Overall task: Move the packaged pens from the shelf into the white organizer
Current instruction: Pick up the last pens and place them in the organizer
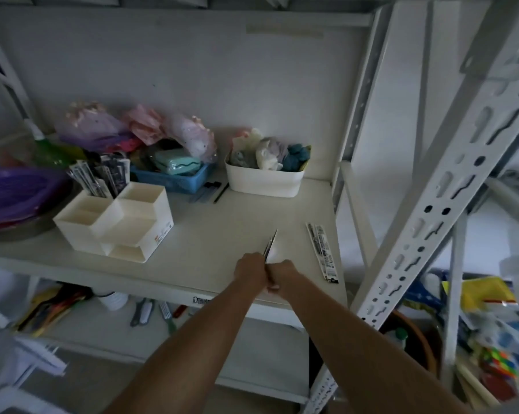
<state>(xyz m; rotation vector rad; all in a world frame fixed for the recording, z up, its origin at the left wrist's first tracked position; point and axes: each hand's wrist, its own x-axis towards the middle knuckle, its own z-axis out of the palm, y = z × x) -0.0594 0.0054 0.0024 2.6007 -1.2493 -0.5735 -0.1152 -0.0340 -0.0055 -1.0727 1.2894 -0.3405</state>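
Head view: near the front edge of the shelf [192, 258], both hands are pressed together, fingers curled shut. The left hand [250, 271] and the right hand [282, 274] are closed around the lower end of one packaged pen [271, 245], which is seen edge-on and juts up and away from between them. How the grip is shared between the two hands cannot be told, since the fingers overlap.

Just to the right, a second packaged pen pack [322, 252] lies flat on the white shelf board, running lengthwise toward the front edge and close to the right side of the board. The board between the hands and the back row is bare and pale.

To the left and further in, the white organizer [114, 222] sits at an angle, with several open compartments; its rear left compartment holds a bunch of packaged pens in the organizer [98, 176], standing upright and fanned slightly. Behind it a blue basket [174, 179] and a white bin [264, 180] stand against the back wall, and a few loose dark pens [210, 191] lie between them. Purple plates [16, 195] are stacked at far left. A perforated metal upright [449, 186] slants across the right side, bounding the shelf opening there.
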